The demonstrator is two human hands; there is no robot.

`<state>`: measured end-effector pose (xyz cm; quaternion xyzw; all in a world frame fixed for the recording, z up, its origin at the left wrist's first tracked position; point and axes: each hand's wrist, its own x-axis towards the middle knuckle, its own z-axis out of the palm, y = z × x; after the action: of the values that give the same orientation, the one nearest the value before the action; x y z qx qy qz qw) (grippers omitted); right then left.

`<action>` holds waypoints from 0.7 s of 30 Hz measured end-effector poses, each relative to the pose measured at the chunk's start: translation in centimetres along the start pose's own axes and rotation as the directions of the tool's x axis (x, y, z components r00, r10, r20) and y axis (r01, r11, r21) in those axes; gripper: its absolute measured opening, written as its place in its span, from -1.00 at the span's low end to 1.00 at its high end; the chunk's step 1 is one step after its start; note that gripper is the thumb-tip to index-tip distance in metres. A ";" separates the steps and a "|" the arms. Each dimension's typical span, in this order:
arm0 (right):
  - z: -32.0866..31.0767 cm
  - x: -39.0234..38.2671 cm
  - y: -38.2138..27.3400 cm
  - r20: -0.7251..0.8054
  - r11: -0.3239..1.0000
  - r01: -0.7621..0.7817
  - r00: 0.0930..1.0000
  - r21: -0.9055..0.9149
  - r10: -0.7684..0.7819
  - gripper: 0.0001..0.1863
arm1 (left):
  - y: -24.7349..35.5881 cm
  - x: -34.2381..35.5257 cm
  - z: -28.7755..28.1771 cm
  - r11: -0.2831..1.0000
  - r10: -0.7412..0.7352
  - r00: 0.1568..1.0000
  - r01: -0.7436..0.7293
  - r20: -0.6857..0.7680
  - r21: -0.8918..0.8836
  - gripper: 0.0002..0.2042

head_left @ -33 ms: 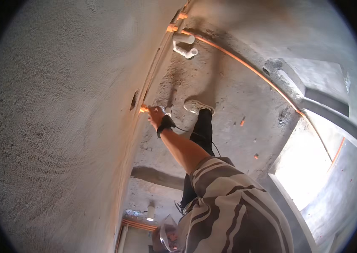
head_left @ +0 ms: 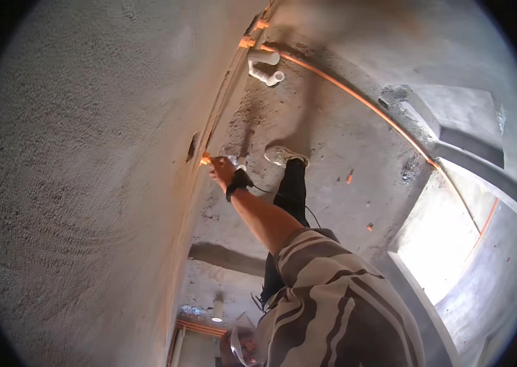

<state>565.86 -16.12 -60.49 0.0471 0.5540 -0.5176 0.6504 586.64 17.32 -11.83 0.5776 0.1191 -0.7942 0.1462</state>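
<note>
My right hand (head_left: 222,172) reaches to the foot of the left wall, fingers closed around an orange pipe fitting (head_left: 205,158) at the wall's edge. A black band with a thin dark cord wraps that wrist. Just beyond the hand a small pale, shiny piece (head_left: 234,161) shows, too small to name. I cannot see my left hand. Near the lower edge, beside my striped shirt, is a blurred brownish-pink shape with clear plastic (head_left: 243,350) over it; its kind cannot be made out.
The rough plaster wall (head_left: 87,153) fills the left side. Bent white drain pipe (head_left: 264,67) and orange fittings (head_left: 247,42) are at the top. An orange pipe (head_left: 350,90) runs along the far floor edge. A white pipe stub (head_left: 217,311) stands near several orange pipes (head_left: 202,328).
The view has shifted very slightly. My right hand stays at the orange fitting, its fingers turned a little.
</note>
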 end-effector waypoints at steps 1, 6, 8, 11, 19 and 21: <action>1.9 -1.7 0.7 0.037 0.998 0.051 0.998 -0.022 -0.050 -0.39 | 0.0 -0.5 -0.3 0.998 -0.002 1.000 0.002 0.009 -0.058 -0.57; 7.4 -6.3 -0.3 -0.014 0.872 -0.489 0.872 0.004 0.489 -0.49 | 0.2 -2.6 3.4 0.999 0.018 0.934 -0.006 -0.356 0.033 -0.47; 8.1 -6.5 -0.1 -0.100 0.944 -0.318 0.946 -0.086 0.310 -0.45 | -2.4 -2.7 -5.2 0.903 -0.185 0.982 0.181 0.028 -0.390 -0.61; 5.4 -4.9 -0.2 -0.256 0.980 0.090 0.957 -0.180 -0.135 -0.33 | -1.2 -1.3 -5.4 0.908 -0.215 0.976 0.213 0.038 -0.361 -0.61; 5.3 -3.4 2.2 -0.229 0.928 0.047 0.963 -0.369 -0.140 -0.37 | -0.5 -2.1 -4.7 0.916 -0.194 0.978 0.153 -0.075 -0.371 -0.58; 6.7 -5.5 3.5 -0.102 0.982 -0.004 0.995 -0.191 -0.016 -0.33 | -0.8 -2.8 -4.5 0.913 -0.181 0.975 0.118 -0.127 -0.391 -0.57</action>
<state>573.74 -15.34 -55.46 0.0096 0.6341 -0.4607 0.6209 591.17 19.92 -10.55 0.5894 0.3264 -0.7157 0.1841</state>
